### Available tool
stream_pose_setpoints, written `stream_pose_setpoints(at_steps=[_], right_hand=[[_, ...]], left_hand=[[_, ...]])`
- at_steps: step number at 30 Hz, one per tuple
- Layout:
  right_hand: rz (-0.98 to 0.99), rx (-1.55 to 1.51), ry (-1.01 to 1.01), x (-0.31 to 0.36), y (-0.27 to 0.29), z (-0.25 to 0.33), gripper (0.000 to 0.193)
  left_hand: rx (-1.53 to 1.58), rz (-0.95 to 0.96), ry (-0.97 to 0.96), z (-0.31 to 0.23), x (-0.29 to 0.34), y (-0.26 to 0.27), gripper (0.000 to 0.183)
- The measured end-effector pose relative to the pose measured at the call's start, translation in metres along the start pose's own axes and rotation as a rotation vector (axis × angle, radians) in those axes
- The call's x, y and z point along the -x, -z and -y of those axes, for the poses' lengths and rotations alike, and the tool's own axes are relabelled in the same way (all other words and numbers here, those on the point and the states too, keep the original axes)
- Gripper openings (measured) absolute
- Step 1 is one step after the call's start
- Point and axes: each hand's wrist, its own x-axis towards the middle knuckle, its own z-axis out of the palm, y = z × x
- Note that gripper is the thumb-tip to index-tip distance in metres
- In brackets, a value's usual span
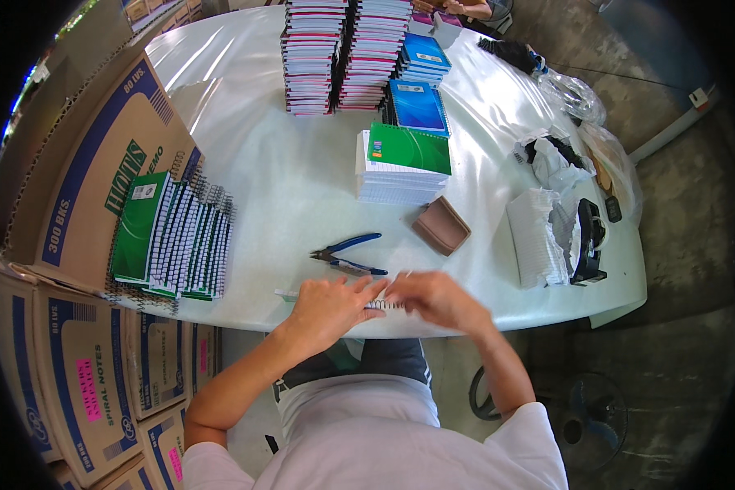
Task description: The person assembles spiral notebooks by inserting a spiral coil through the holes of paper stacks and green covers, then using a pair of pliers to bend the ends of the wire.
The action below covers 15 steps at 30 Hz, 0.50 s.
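Observation:
Near the table's front edge, my left hand [328, 310] closes over a small spiral notebook, whose pale corner [284, 295] shows past the wrist. Most of the notebook is hidden under my hands. A wire coil [390, 305] runs along it between my two hands. My right hand [437, 298] has its fingers bent together at the right end of this coil; the fingertips are partly hidden. Just beyond my hands lie cutting pliers [343, 253] with blue handles, their jaws pointing left.
White-topped table [261, 188]. Spiral-bound green notebooks [171, 237] stand at left by a cardboard box [98, 163]. Ahead are a green-covered stack [404, 163], blue notebooks [419, 106] and tall piles [312, 65]. Right: brown block [443, 226], black device [590, 245]. Another person's arm [469, 8] shows far off.

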Motion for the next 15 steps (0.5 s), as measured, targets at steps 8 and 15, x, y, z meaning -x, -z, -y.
stream_pose_setpoints(at_steps=[8,15], right_hand=[[0.146,0.541,-0.200,-0.002,0.072,-0.080,0.083],[0.134,0.441,-0.071,-0.008,0.078,-0.100,0.086]], left_hand=[[-0.012,-0.270,-0.200,0.020,0.008,-0.020,0.070],[0.059,0.116,-0.046,0.019,0.012,0.005,0.082]])
